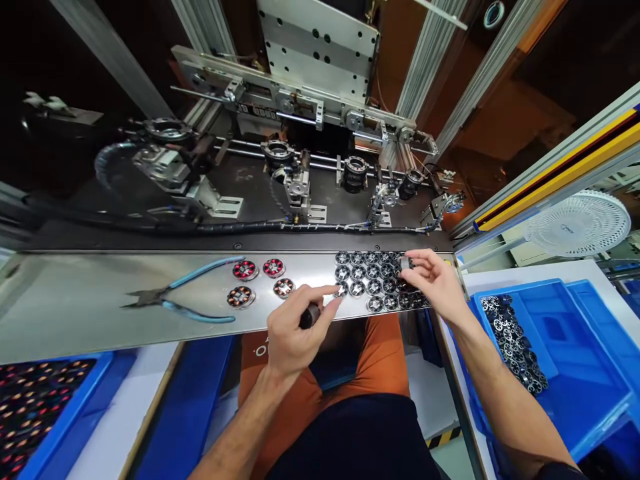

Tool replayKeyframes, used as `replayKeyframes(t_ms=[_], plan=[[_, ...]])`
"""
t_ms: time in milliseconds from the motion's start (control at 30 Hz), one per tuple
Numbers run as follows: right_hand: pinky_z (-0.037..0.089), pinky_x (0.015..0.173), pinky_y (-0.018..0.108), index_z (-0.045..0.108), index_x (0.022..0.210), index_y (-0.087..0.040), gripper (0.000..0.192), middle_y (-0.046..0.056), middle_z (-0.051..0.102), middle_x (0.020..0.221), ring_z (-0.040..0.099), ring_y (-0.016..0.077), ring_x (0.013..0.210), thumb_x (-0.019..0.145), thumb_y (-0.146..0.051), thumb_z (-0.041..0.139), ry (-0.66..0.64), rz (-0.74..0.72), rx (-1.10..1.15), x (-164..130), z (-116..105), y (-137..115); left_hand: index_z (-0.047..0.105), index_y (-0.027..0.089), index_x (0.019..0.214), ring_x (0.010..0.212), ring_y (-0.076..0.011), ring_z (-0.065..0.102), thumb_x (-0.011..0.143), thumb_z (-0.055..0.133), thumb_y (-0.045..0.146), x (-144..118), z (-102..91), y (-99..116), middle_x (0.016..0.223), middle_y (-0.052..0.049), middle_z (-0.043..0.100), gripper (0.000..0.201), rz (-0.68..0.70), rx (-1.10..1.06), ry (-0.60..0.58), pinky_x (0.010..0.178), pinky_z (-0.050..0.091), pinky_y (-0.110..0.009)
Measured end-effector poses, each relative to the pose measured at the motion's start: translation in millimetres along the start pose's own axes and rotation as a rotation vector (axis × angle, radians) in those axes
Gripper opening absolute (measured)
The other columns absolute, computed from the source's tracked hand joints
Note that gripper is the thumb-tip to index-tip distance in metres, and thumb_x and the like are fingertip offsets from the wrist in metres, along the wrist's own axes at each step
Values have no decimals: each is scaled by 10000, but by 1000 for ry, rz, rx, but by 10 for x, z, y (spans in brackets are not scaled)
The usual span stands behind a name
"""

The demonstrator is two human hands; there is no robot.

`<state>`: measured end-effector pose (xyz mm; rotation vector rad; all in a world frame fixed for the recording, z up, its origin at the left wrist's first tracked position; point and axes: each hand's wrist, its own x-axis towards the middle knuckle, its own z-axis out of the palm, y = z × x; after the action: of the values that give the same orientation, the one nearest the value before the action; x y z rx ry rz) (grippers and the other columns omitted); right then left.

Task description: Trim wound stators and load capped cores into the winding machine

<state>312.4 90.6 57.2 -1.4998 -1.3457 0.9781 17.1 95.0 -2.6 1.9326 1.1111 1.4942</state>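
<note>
Your left hand (290, 333) is curled around a small dark cylinder (310, 315) in the palm, while its forefinger stretches out and touches a silver disc (342, 289) at the near-left corner of the disc cluster (377, 280). Your right hand (434, 280) pinches a small dark part (406, 263) between thumb and fingertips, held over the cluster's right side.

The cluster sits packed in rows on the steel shelf (75, 300), its nearest row close to the shelf's front edge and its right end close to the shelf's right edge. Left of it, four red-centred discs (260, 280) lie apart from each other, with bare steel between them and the cluster. Further left lie blue-handled pliers (185, 297), jaws pointing left, with open shelf beyond them.

Off the right edge, a blue bin (590, 373) holds a heap of silver discs. A second blue bin (55, 400) at lower left holds red-centred ones. Behind the shelf runs a black cable (225, 228) along the machine's fixtures.
</note>
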Motion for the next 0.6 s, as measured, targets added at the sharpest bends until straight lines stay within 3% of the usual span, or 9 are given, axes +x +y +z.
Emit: replayKeyframes(t_ms=[100, 200, 367, 500, 600], plan=[[697, 895, 385, 810, 1286, -241, 504, 80, 832, 1124, 794, 226, 927, 937, -576, 949, 100, -49, -195, 394, -81, 156, 826, 196, 1111, 672, -98, 586, 1076, 769, 86, -75, 37, -169, 785, 65, 626, 129, 1, 33, 47, 703, 477, -243], [695, 922, 447, 814, 1340, -231, 443, 108, 816, 1227, 788, 249, 919, 989, -496, 869, 171, -121, -386, 761, -82, 225, 823, 199, 1105, 679, -99, 639, 1075, 765, 88, -115, 26, -224, 818, 52, 708, 128, 38, 17, 9, 711, 506, -240], [616, 1138, 551, 803, 1321, -178, 307, 128, 783, 1261, 746, 252, 928, 1026, -263, 805, 246, -200, -671, 1464, -63, 229, 816, 212, 1157, 676, -97, 644, 1095, 754, 112, -107, 3, -219, 803, 60, 673, 133, 12, 13, -42, 711, 516, -227], [633, 1129, 544, 764, 1359, -173, 311, 97, 781, 1313, 771, 267, 1117, 1119, -364, 814, 283, -198, -800, 1961, -63, 262, 818, 217, 1156, 697, -100, 667, 1101, 757, 138, -108, -8, -216, 809, 57, 683, 114, -10, 16, -61, 727, 532, -217], [677, 1081, 517, 752, 1411, -177, 357, 112, 774, 1383, 782, 276, 1182, 1146, -408, 807, 297, -175, -859, 2144, -61, 312, 829, 220, 1126, 705, -113, 704, 1101, 751, 157, -112, -24, -200, 822, 42, 733, 103, -29, -5, -88, 732, 554, -225]])
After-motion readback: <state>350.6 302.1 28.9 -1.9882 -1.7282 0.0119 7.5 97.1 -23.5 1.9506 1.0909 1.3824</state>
